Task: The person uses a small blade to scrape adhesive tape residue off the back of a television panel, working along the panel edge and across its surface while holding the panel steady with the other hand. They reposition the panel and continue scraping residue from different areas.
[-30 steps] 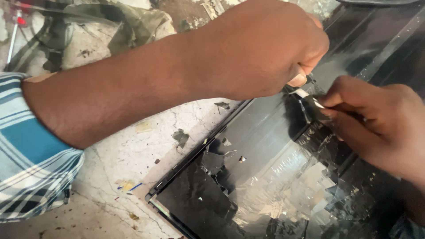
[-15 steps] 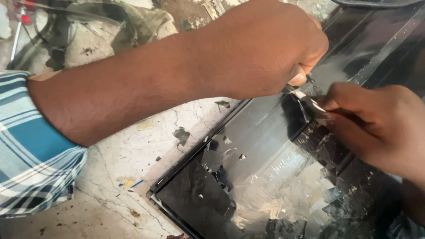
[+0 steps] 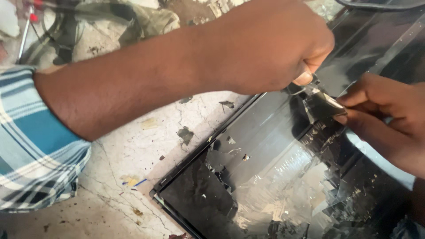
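Here, both my hands pinch a film strip off a cracked screen panel.

The strip (image 3: 325, 102) sits at the panel (image 3: 265, 177)'s upper edge; left hand (image 3: 274, 48) fisted on it, right hand (image 3: 380, 115) fingertips closed on it, panel flat on the worn table (image 3: 133, 146).

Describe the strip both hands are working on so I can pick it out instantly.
Start from the big dark panel lying on the cracked pale floor. Near its upper edge, the left hand and right hand meet; between their fingertips is a small shiny strip, lifted, unlike the flat torn film patches around.
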A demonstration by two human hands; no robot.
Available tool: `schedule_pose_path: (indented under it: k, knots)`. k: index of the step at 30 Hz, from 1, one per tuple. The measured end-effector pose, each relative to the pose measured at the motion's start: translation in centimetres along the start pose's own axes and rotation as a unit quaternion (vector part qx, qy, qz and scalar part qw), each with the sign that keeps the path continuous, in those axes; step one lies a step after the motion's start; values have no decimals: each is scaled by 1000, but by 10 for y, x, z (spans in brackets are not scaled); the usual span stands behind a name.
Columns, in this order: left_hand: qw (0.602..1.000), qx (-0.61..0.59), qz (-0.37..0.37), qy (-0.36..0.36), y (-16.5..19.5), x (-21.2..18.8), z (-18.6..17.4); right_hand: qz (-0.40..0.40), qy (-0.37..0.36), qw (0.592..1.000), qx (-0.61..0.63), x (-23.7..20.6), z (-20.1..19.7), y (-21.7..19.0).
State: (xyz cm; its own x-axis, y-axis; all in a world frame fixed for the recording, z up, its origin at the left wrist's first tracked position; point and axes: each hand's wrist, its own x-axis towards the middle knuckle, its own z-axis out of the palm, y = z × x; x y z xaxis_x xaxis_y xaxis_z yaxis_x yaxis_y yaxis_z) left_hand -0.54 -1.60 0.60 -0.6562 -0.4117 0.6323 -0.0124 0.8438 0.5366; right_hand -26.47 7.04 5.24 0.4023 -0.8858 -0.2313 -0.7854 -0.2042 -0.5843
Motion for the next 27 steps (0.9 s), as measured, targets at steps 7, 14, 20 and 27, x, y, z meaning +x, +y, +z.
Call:
schedule_pose_path:
  k: [7, 14, 20, 27]
  knots:
    - [998, 17, -58, -30, 0, 0, 3, 74, -43, 982, -170, -4, 1, 12]
    - [1000, 12, -6, 21, -2, 1, 7, -23, -7, 1000, -10, 1, -4, 20]
    - [993, 59, -90, -51, 0, 3, 8, 14, -41, 993, -109, 3, -1, 18]
    - [993, 54, -87, -50, -5, 8, 8, -87, -29, 995, 44, 6, -7, 17]
